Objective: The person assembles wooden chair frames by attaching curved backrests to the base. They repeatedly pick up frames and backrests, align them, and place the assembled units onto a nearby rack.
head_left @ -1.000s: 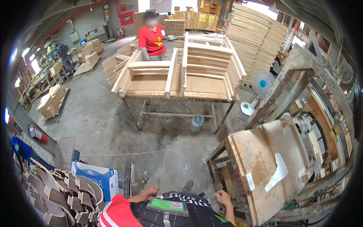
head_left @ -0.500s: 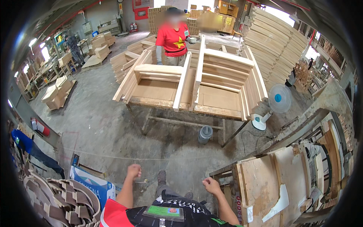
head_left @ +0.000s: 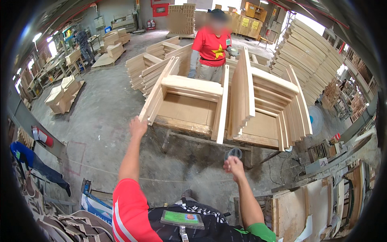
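Looking down from the head camera, I can't make out much of my own fingers: left hand (head_left: 138, 126) is raised with its back to me, fingers hidden behind the palm, so I can't tell how far they're spread or whether they grip. Right hand (head_left: 234, 164) looks loosely curled, holding nothing I can see; a small grey round container (head_left: 234, 153) sits on the floor just past it, partly covered by the knuckles. Lower body cut off by the picture's bottom edge.

Left hand is at the near left corner of the left wooden frame (head_left: 187, 105), touching or just short of its side rail, can't tell which. That frame lies on the workbench (head_left: 201, 139) at its left end; the right wooden frame (head_left: 268, 107) lies beside it at the right end, boards standing on edge between them. Right hand is well apart from both, below the bench's near edge.

A person in a red shirt (head_left: 211, 50) stands at the far edge. Stacked boards (head_left: 312, 60) far right, a blue fan (head_left: 315, 119) beside the bench's right end.
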### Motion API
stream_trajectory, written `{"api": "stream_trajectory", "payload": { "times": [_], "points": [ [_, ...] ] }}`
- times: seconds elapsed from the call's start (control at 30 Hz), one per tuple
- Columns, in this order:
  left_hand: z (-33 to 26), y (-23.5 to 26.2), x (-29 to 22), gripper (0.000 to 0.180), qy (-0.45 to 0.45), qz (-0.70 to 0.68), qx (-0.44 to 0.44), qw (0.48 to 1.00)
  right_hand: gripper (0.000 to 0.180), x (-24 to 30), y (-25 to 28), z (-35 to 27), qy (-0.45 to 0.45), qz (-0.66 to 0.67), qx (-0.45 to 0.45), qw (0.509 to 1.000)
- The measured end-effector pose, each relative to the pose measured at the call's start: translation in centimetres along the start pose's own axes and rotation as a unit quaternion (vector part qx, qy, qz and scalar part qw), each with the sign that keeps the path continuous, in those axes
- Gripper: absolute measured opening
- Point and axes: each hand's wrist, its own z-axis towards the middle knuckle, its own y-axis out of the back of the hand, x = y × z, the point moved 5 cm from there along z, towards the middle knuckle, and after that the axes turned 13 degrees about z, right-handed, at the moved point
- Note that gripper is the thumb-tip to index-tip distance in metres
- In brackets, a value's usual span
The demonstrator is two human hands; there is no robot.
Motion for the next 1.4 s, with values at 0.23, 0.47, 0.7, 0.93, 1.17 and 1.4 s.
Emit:
{"api": "stream_trajectory", "payload": {
  "times": [0.23,0.47,0.7,0.93,1.17,1.4],
  "points": [
    [2.9,-2.5,0.6,0.050,-0.012,-0.068,0.121,0.990,0.036,5.4,-9.0,8.3,-0.010,-0.002,-0.034,0.999],
    [-2.7,-1.9,4.3,0.041,-0.068,-0.117,0.108,0.985,0.035,3.1,-5.9,5.3,0.013,0.050,0.011,0.999],
    [-9.8,-1.9,9.0,0.049,0.027,-0.292,0.405,0.866,0.036,-0.7,-0.4,-2.8,-0.057,0.033,0.020,0.998],
    [-3.3,-3.4,2.0,0.028,0.164,-0.404,0.405,0.804,0.040,4.1,-4.0,3.9,-0.040,-0.116,-0.043,0.992],
    [-9.9,-2.4,4.7,0.020,0.159,-0.416,0.349,0.825,0.054,1.4,-1.4,-2.4,0.087,-0.301,-0.144,0.939],
    [-16.5,0.9,6.0,0.024,0.156,-0.471,0.276,0.823,0.047,1.7,1.8,-15.6,0.186,-0.256,-0.201,0.927]
  ]
}}
